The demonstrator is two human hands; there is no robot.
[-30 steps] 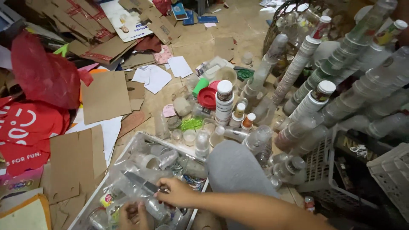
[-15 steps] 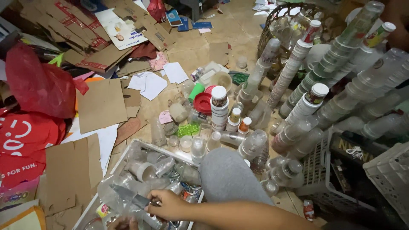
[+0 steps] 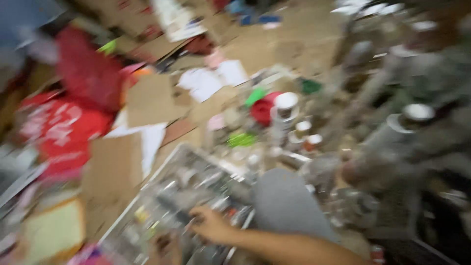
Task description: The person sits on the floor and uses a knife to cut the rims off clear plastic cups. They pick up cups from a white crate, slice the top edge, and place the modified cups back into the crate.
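1. At the bottom edge, the right hand point(image 3: 212, 226) reaches into a white crate point(image 3: 147, 194) of clear plastic bottles point(image 3: 189, 189); motion blur hides whether its fingers point(image 3: 198, 212) grip anything.
2. The left hand point(image 3: 164, 245) shows only as a blur just below; its grasp cannot be told.
3. A grey-clad knee point(image 3: 287, 206) lies right of the crate.
4. Beyond stand white-capped jars point(image 3: 285, 110), a red lid point(image 3: 262, 109) and green scraps point(image 3: 241, 140).
5. Farther left, brown cardboard sheets point(image 3: 152, 100), white papers point(image 3: 211, 81) and red bags point(image 3: 64, 127) cover the floor.
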